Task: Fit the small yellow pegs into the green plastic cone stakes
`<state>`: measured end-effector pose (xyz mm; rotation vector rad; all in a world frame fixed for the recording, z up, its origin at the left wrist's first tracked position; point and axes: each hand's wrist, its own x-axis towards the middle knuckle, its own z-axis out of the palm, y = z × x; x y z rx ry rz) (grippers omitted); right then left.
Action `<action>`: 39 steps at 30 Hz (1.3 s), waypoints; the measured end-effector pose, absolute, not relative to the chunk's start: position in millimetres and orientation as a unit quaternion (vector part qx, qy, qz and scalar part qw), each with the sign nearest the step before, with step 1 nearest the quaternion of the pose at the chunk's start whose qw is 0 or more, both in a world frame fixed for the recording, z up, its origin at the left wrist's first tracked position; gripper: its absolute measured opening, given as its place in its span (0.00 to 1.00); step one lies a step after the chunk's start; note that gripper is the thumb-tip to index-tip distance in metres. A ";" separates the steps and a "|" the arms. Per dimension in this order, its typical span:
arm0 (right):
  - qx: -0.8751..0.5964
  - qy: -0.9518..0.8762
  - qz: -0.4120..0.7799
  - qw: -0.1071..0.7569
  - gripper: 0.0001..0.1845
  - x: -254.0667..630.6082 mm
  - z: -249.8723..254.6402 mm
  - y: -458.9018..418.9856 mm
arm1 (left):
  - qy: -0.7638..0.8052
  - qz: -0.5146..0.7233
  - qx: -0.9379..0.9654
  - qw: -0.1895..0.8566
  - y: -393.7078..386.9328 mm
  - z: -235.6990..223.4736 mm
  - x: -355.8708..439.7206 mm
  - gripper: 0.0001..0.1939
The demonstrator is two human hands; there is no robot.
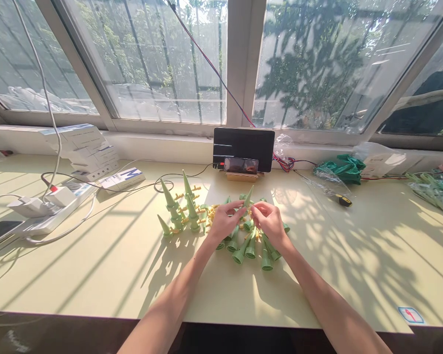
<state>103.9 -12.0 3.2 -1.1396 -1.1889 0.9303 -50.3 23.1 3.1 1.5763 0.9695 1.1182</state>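
Observation:
Pinched in my left hand (226, 220) is a green plastic watering spike (248, 197), its point upward. My right hand (268, 220) is closed close beside it, fingertips together at the spike's lower part. A bit of yellow shows between the hands, but what the right fingers grip is too small to make out. Below and around both hands lie several loose green spikes (250, 250), their open threaded ends toward me. Small yellow valves (211, 216) are heaped by my left hand. Further left, several green spikes (173, 211) with yellow valves in their sides stand point up, some stacked.
A tablet (243, 142) with a phone (241, 165) before it stands at the window. White boxes (90, 152) and a power strip (64, 206) with cables are at left. Green plastic bags (341, 169) and a black-yellow tool (342, 200) lie at right.

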 end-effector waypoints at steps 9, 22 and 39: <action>-0.473 -0.572 0.328 0.584 0.12 102.7 -3.2 -13.2 | 0.406 0.456 0.621 0.492 22.1 5.3 -51.7 0.21; -0.482 -0.544 0.362 0.584 0.15 102.1 3.1 -13.9 | 0.391 0.465 0.623 0.493 24.7 1.0 -50.8 0.22; -0.477 -0.554 0.358 0.581 0.14 102.1 3.1 -15.4 | 0.384 0.453 0.621 0.511 25.8 -0.6 -53.1 0.23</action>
